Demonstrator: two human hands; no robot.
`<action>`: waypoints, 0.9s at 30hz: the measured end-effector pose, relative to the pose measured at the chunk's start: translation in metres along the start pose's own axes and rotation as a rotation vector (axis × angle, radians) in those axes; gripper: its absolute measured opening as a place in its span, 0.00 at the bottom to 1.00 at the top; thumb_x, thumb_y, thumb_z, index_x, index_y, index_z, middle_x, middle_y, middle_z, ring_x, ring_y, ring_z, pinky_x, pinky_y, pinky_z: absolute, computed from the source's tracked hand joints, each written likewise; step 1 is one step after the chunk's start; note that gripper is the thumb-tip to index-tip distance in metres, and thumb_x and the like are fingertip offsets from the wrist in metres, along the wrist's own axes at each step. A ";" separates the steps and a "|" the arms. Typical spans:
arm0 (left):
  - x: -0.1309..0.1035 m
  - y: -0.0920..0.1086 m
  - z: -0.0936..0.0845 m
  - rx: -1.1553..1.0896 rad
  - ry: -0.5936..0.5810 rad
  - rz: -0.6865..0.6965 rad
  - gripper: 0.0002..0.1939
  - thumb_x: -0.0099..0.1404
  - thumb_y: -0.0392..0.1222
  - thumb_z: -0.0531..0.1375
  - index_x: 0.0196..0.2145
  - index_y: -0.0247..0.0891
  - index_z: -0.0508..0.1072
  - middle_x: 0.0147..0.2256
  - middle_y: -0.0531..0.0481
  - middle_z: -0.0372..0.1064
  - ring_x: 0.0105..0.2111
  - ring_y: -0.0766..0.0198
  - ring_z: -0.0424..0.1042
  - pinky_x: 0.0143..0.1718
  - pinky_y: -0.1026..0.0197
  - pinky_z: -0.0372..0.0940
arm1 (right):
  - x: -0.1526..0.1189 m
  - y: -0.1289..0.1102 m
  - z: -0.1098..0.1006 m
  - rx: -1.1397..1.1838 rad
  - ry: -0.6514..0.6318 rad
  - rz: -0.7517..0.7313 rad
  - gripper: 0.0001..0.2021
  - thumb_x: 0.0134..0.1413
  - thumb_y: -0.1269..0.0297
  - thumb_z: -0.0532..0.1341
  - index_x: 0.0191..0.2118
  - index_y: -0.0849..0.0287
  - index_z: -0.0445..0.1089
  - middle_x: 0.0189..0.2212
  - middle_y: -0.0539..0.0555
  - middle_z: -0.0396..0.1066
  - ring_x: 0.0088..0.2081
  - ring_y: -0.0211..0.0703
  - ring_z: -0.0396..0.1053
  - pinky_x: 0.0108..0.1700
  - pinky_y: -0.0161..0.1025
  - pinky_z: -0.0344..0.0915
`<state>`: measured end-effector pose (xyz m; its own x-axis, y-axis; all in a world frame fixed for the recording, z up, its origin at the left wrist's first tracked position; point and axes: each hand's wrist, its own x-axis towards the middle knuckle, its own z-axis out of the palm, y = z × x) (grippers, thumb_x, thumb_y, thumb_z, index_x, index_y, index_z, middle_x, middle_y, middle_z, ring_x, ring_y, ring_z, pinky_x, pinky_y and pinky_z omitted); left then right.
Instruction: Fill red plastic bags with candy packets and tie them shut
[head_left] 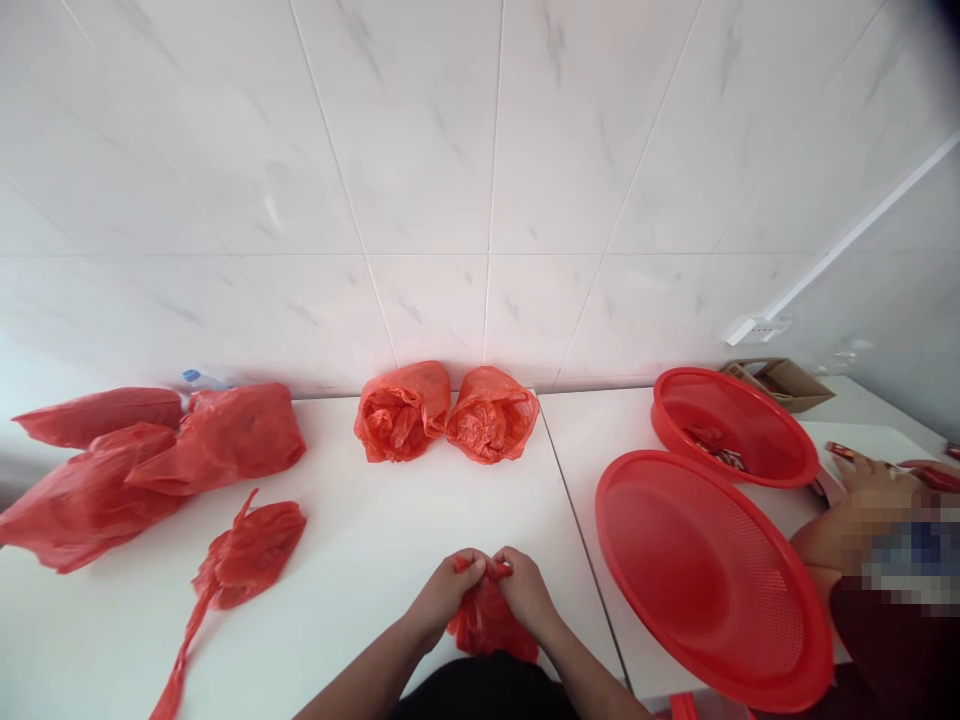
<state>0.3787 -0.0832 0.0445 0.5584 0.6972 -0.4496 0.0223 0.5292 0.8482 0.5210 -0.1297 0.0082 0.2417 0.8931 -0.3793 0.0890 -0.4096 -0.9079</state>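
Observation:
Near the table's front edge, a small red plastic bag [495, 622] hangs between my two hands, its top gathered. My left hand [448, 592] is closed on the left side of the bag's top. My right hand [523, 592] pinches the right side, close to the left hand. To the left lies a tied red bag [251, 555] with a long twisted end. Two open-topped red bags, the left one [401, 410] and the right one [493, 415], stand side by side against the wall.
Several full red bags [232, 440] lie at the left, a bottle [202, 380] behind them. At right are an empty red basket [697, 570], another red basket [731, 425] with small items, a cardboard box [784, 382] and a person's hand [874, 480].

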 end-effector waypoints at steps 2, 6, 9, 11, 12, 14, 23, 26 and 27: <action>0.000 0.000 0.000 0.088 -0.008 0.014 0.13 0.58 0.50 0.61 0.29 0.35 0.75 0.24 0.52 0.68 0.27 0.65 0.65 0.32 0.64 0.57 | 0.000 -0.001 -0.002 0.032 -0.042 -0.032 0.05 0.45 0.65 0.58 0.24 0.57 0.69 0.22 0.49 0.70 0.28 0.40 0.65 0.31 0.36 0.58; 0.002 0.003 -0.005 0.214 -0.006 0.046 0.12 0.58 0.49 0.61 0.27 0.36 0.75 0.25 0.52 0.70 0.28 0.63 0.65 0.33 0.63 0.57 | -0.007 -0.002 -0.009 0.319 -0.231 0.002 0.13 0.41 0.71 0.57 0.35 0.57 0.74 0.31 0.51 0.74 0.35 0.42 0.69 0.38 0.37 0.61; -0.001 0.008 -0.005 0.262 -0.045 0.051 0.14 0.57 0.51 0.61 0.26 0.36 0.75 0.26 0.50 0.72 0.30 0.61 0.67 0.35 0.62 0.59 | -0.012 0.002 -0.012 0.672 -0.302 0.111 0.12 0.45 0.66 0.59 0.37 0.59 0.74 0.32 0.54 0.75 0.36 0.43 0.70 0.42 0.39 0.62; -0.005 0.010 -0.003 0.284 -0.084 0.073 0.16 0.59 0.53 0.59 0.29 0.36 0.76 0.29 0.48 0.73 0.32 0.59 0.69 0.38 0.60 0.61 | -0.011 0.006 -0.013 0.787 -0.283 0.130 0.11 0.48 0.59 0.61 0.34 0.61 0.74 0.31 0.55 0.75 0.35 0.43 0.71 0.42 0.40 0.63; -0.007 0.010 -0.002 0.297 -0.094 0.103 0.18 0.61 0.55 0.57 0.32 0.37 0.77 0.33 0.47 0.74 0.36 0.57 0.70 0.41 0.59 0.61 | -0.009 0.009 -0.014 0.783 -0.242 0.136 0.11 0.46 0.58 0.62 0.33 0.61 0.74 0.30 0.55 0.75 0.34 0.42 0.71 0.41 0.39 0.63; -0.010 0.005 -0.005 0.333 -0.076 0.180 0.20 0.63 0.56 0.55 0.39 0.40 0.77 0.44 0.44 0.72 0.46 0.54 0.68 0.50 0.58 0.59 | -0.001 0.017 -0.017 0.696 -0.116 0.164 0.10 0.41 0.62 0.66 0.33 0.61 0.74 0.27 0.54 0.74 0.30 0.42 0.71 0.38 0.40 0.64; -0.025 -0.032 -0.064 0.516 0.291 0.119 0.20 0.60 0.60 0.55 0.34 0.44 0.79 0.39 0.46 0.75 0.45 0.48 0.69 0.52 0.51 0.58 | 0.037 0.057 -0.065 0.356 0.412 0.084 0.08 0.34 0.74 0.60 0.23 0.55 0.73 0.27 0.50 0.73 0.34 0.41 0.67 0.38 0.36 0.60; -0.031 -0.035 -0.075 0.583 0.264 0.056 0.20 0.61 0.58 0.54 0.31 0.43 0.78 0.33 0.48 0.76 0.39 0.49 0.71 0.46 0.51 0.62 | 0.034 0.064 -0.066 0.316 0.391 0.078 0.06 0.34 0.72 0.62 0.24 0.55 0.73 0.26 0.51 0.73 0.32 0.43 0.68 0.37 0.38 0.61; -0.031 -0.035 -0.077 0.600 0.286 0.055 0.18 0.61 0.56 0.54 0.32 0.43 0.78 0.34 0.47 0.76 0.39 0.50 0.71 0.47 0.51 0.62 | 0.032 0.065 -0.065 0.310 0.370 0.079 0.06 0.34 0.71 0.62 0.24 0.55 0.73 0.26 0.51 0.73 0.32 0.44 0.68 0.37 0.39 0.62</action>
<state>0.2964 -0.0862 0.0071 0.3316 0.8599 -0.3880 0.5040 0.1862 0.8434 0.5974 -0.1400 -0.0516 0.5684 0.7124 -0.4116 -0.2217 -0.3491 -0.9105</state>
